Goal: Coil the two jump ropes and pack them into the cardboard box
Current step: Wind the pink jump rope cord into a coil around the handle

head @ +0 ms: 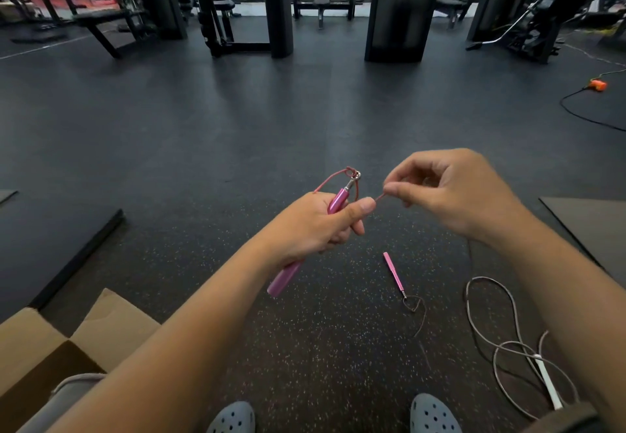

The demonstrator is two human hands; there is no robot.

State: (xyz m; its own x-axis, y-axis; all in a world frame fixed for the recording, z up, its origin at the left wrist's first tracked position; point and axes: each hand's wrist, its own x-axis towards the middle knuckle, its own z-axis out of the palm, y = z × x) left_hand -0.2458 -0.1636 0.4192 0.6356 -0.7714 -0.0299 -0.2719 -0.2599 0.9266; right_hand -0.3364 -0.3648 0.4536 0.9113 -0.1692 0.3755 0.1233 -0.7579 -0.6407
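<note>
One cardboard box point(37, 341) sits open at the lower left of the frame, its flaps spread and part of it hidden behind the left forearm. Two pink handles show: one pink handle point(333, 202) is in the left hand point(318, 225) near the centre, tilted with its metal swivel end up and to the right and its butt end sticking out below the palm; the second pink handle point(394, 274) lies on the speckled floor point(321, 348) just right of centre, below the hands. The left hand's fingers are curled round the held handle, the thumb laid forward along it. A thin pink cord point(325, 181) loops from the swivel and runs across to the right hand point(450, 195), which is raised at the same height, thumb and forefinger pinching the cord, the other fingers curled loosely. One second rope, a grey rope point(508, 348) with a white handle point(548, 381), lies in loose loops at the lower right. Two grey clogs point(433, 414) show at the bottom edge.
</note>
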